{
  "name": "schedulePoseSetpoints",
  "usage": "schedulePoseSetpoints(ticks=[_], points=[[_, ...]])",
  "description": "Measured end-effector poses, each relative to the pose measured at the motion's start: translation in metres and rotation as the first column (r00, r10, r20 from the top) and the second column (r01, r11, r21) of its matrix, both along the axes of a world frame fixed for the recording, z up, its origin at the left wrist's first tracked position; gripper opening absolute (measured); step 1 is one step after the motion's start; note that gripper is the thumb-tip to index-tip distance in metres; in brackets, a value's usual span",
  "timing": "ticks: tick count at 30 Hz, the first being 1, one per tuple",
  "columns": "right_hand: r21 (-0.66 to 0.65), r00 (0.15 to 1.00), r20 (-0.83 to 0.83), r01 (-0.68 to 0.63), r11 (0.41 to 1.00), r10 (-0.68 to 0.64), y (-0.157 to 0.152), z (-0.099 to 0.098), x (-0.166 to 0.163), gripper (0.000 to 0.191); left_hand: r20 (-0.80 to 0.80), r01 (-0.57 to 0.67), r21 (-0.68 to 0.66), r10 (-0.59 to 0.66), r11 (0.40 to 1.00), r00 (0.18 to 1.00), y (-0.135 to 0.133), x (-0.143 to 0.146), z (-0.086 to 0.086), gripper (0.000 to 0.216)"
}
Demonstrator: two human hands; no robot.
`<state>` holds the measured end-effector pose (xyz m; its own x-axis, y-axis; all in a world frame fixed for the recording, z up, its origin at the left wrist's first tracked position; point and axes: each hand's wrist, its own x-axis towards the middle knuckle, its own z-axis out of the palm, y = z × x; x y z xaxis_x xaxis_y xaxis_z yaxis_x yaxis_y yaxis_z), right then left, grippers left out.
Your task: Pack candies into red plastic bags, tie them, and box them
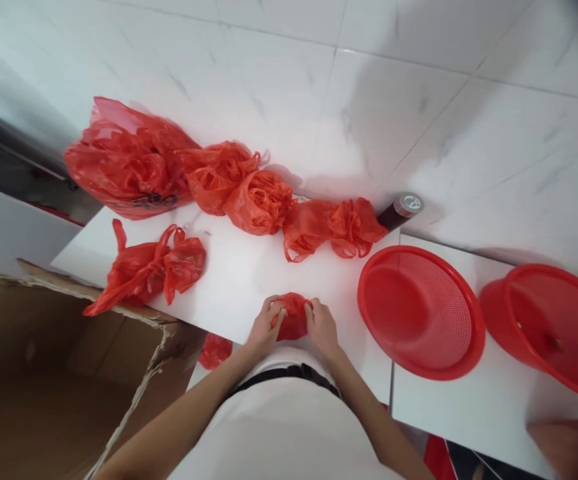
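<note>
Left of the round red plastic-mesh basket [403, 300], both hands [263, 325] [321, 325] pinch a small red plastic bag [295, 319], seemingly gathering it; next needs steadiness

1. Left hand [267, 324]: at the left edge of the red bag [295, 319], fingers bent, thumb stretched along that edge, pinching it.
2. Right hand [323, 327]: at the bag's right edge, fingers curled, the tips gripping it.
3. Left forearm [193, 407]: bare, slanting up towards the bag from its lower left.
4. Right forearm [363, 400]: bare, rising towards the bag from its lower right.
5. Torso [283, 427]: clad in white, just below the bag, between the two forearms.
</note>
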<state>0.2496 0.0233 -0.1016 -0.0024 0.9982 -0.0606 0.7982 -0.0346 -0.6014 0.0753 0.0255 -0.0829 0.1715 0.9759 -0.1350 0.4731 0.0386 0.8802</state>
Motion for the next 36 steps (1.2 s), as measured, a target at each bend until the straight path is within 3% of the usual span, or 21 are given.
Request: schedulePoseSetpoints(ticks=[5,15,18,22,28,31,36], points=[[-0.028,0.977,0.144,-0.153,0.988,0.155,0.009,-0.038,-0.014,0.031,-0.22,-0.114,-0.051,0.1,0.992,0.97,0.011,0.003,-0.039,0.034],[-0.096,0.887,0.221,-0.395,0.914,0.407,0.009,-0.065,-0.018,0.03,-0.512,0.057,-0.178,-0.142,0.982,0.847,0.02,-0.012,-0.075,0.028],[-0.139,0.899,0.248,-0.334,0.932,0.36,0.013,-0.068,-0.017,0.027,-0.57,0.035,-0.214,-0.154,0.976,0.807,0.022,-0.015,-0.079,0.029],[-0.169,0.934,0.309,-0.133,0.977,0.181,0.028,-0.068,-0.008,0.033,-0.626,-0.035,-0.227,-0.118,0.973,0.771,0.028,-0.018,-0.077,0.03],[-0.151,0.944,0.329,0.019,0.988,0.032,0.048,-0.059,0.016,0.043,-0.66,-0.137,-0.219,-0.043,0.966,0.75,0.042,-0.036,-0.069,0.033],[-0.145,0.947,0.317,-0.01,0.989,0.056,0.045,-0.054,0.014,0.044,-0.653,-0.149,-0.22,-0.032,0.964,0.757,0.044,-0.043,-0.066,0.034],[-0.184,0.934,0.258,-0.202,0.962,0.245,0.028,-0.059,-0.02,0.031,-0.644,-0.162,-0.234,-0.028,0.959,0.764,0.034,-0.03,-0.069,0.036]])
